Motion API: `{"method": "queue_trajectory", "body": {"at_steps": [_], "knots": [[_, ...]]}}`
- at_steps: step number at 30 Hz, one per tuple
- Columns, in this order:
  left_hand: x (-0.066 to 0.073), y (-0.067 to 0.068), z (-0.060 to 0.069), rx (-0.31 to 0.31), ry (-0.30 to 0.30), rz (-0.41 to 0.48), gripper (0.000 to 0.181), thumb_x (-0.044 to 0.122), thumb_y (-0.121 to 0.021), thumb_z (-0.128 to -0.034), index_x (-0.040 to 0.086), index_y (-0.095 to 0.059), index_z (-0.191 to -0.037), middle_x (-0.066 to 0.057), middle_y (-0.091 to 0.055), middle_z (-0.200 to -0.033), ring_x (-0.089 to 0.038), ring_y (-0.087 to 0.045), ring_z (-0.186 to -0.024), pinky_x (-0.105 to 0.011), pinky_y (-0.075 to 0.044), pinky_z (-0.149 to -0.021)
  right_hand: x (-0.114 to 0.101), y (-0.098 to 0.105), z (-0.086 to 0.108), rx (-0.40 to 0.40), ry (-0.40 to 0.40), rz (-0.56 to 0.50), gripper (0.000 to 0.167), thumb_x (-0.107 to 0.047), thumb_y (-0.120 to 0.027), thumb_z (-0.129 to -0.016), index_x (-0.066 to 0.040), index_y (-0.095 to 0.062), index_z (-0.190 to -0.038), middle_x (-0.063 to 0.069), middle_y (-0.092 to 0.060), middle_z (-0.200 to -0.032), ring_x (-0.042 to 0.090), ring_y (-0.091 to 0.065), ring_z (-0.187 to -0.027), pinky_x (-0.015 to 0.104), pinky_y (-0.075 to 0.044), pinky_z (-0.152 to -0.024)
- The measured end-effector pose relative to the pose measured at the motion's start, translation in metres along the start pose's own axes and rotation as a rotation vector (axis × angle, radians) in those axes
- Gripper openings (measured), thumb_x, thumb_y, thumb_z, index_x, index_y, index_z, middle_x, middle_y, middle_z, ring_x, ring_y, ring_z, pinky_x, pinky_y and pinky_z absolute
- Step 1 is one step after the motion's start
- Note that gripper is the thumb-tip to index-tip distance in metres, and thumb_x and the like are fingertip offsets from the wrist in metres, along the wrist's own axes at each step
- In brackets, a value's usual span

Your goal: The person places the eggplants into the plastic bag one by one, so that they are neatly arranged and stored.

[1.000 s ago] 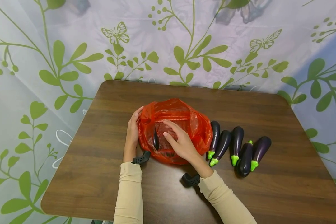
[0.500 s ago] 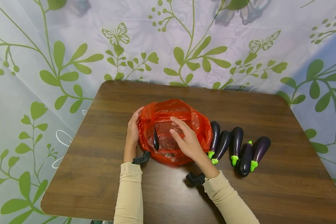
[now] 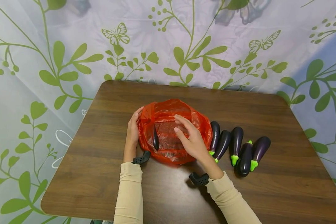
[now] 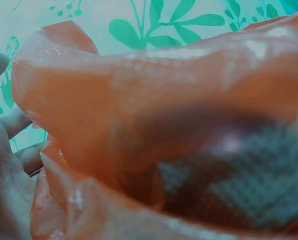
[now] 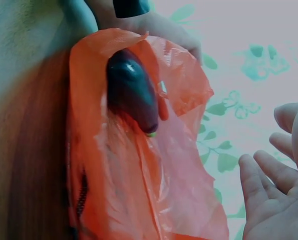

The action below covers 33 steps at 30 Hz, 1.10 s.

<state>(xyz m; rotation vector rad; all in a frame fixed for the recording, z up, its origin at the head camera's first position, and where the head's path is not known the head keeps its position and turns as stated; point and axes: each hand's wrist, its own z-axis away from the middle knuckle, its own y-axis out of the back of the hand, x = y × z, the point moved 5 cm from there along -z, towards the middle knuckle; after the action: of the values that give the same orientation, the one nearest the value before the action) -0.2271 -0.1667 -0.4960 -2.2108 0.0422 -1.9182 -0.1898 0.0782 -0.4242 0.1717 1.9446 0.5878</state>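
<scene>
Bag [image 3: 168,156] partly covers eggplant [image 3: 156,140]; left hand [image 3: 133,130] partly hidden

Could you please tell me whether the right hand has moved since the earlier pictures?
Yes; against the table in the head view, the right hand has shifted rightward, toward the loose eggplants.

Through my left wrist camera I see a thin orange plastic bag [image 4: 83,110] filling most of the view. At the left edge, the left hand [image 4: 9,187] sits beside it, fingers reaching to its crumpled side. Inside I make out a dark rounded lump [image 4: 214,125], too blurred to name, above a greenish textured patch [image 4: 261,177]. Green leaves [image 4: 161,25] pattern the pale backdrop [image 4: 101,17] behind.
</scene>
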Motion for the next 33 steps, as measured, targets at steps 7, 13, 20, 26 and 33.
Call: {"method": "queue_trajectory", "body": {"at_steps": [7, 13, 20, 26, 33], "knots": [[0.000, 0.001, 0.000, -0.003, -0.004, -0.002, 0.053, 0.043, -0.030, -0.1108, 0.015, -0.052, -0.151, -0.008, -0.057, -0.149, -0.022, -0.055, -0.133, -0.043, -0.043, -0.115, -0.001, 0.007, 0.000, 0.017, -0.006, -0.075, 0.050, -0.016, -0.065, -0.102, -0.017, -0.053, -0.150, 0.001, -0.053, -0.153, 0.020, -0.058, -0.132, 0.042, -0.049, -0.110], [0.000, 0.001, 0.000, 0.002, -0.005, 0.005, 0.054, 0.045, -0.031, -0.1105, 0.015, -0.053, -0.150, -0.008, -0.057, -0.148, -0.021, -0.056, -0.132, -0.043, -0.044, -0.114, 0.003, 0.013, 0.000, 0.031, -0.032, -0.101, 0.053, -0.007, -0.065, -0.100, -0.011, -0.052, -0.151, 0.008, -0.052, -0.154, 0.030, -0.058, -0.132, 0.047, -0.047, -0.111], [0.000, -0.001, 0.000, -0.010, -0.013, 0.004, 0.055, 0.047, -0.032, -0.1097, 0.016, -0.053, -0.150, -0.008, -0.057, -0.148, -0.022, -0.055, -0.133, -0.044, -0.043, -0.115, 0.008, 0.022, 0.001, 0.055, -0.023, -0.068, 0.048, -0.014, -0.064, -0.102, -0.017, -0.054, -0.149, 0.005, -0.056, -0.150, 0.026, -0.059, -0.131, 0.045, -0.046, -0.113], [0.000, -0.001, -0.001, -0.013, -0.010, -0.002, 0.056, 0.048, -0.032, -0.1096, 0.016, -0.052, -0.150, -0.007, -0.057, -0.148, -0.023, -0.055, -0.133, -0.045, -0.043, -0.115, 0.012, 0.029, 0.004, 0.072, -0.035, -0.059, 0.047, -0.017, -0.062, -0.104, -0.016, -0.054, -0.150, 0.007, -0.058, -0.147, 0.029, -0.060, -0.129, 0.048, -0.048, -0.110], [0.000, -0.001, -0.001, -0.004, 0.003, 0.014, 0.056, 0.046, -0.032, -0.1100, 0.014, -0.052, -0.151, -0.010, -0.056, -0.149, -0.023, -0.055, -0.132, -0.042, -0.044, -0.114, 0.018, 0.039, 0.007, 0.101, -0.042, -0.028, 0.047, -0.016, -0.062, -0.104, -0.014, -0.054, -0.150, 0.006, -0.060, -0.144, 0.030, -0.061, -0.128, 0.045, -0.049, -0.108]]}}
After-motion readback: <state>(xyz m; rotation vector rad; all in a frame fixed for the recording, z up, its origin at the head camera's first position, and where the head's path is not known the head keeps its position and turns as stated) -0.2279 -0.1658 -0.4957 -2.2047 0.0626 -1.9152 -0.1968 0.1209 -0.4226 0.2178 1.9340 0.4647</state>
